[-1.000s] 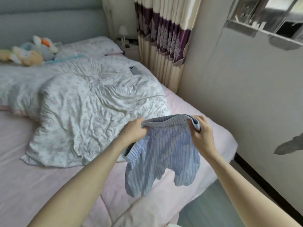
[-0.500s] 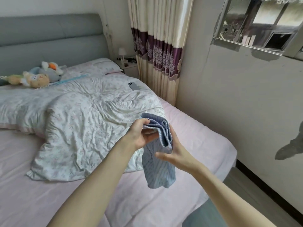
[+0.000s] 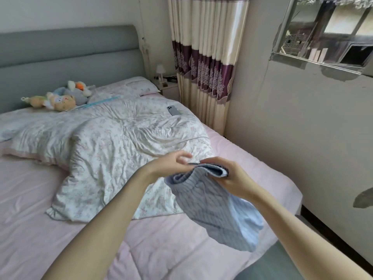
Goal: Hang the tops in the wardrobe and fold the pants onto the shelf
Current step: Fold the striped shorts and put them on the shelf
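Head view: striped shorts, half a second ago pinched by both hands, now hang from the right hand; left hand has let go, fingers loosely curled; folding under way.

A bed with a pink sheet fills the left, a floral quilt rumpled across it below a grey padded headboard. Far right of it stands a white nightstand with a small lamp, beside cream-and-purple curtains. A plain wall with a window runs along the right.
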Demonstrator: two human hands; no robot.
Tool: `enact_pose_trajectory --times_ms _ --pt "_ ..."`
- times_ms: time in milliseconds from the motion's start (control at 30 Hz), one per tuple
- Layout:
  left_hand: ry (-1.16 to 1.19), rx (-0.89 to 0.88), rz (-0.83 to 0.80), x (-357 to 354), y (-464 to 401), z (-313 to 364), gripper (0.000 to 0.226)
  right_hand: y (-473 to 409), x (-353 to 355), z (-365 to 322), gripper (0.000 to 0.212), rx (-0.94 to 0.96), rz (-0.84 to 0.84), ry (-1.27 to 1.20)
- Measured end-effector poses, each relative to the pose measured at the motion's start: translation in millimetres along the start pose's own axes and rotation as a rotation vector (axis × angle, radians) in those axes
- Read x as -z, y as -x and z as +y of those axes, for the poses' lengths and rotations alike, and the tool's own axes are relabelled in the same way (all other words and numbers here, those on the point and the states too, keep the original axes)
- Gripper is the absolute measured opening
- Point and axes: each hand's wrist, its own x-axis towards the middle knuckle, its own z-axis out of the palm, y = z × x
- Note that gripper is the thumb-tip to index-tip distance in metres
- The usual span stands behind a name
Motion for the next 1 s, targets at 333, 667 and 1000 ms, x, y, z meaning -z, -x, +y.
enact_pose_trajectory --times_ms 333,667,1000 --pt "-0.251 0.044 -0.013 -73.4 3.7 -61.2 0.036 81.5 -26.0 53.6 0.025 -0.219 0.054 0.081" --pt "0.048 0.067 0.432 -91.4 -0.4 -77.7 0.028 90.8 -44.2 81.3 0.022 -0.451 -0.114 0.175" --pt "0.124 -0.041 0.348 -25.0 -6.7 -57.0 0.028 6.4 -51.9 69.5 0.025 -0.318 -0.302 0.001"
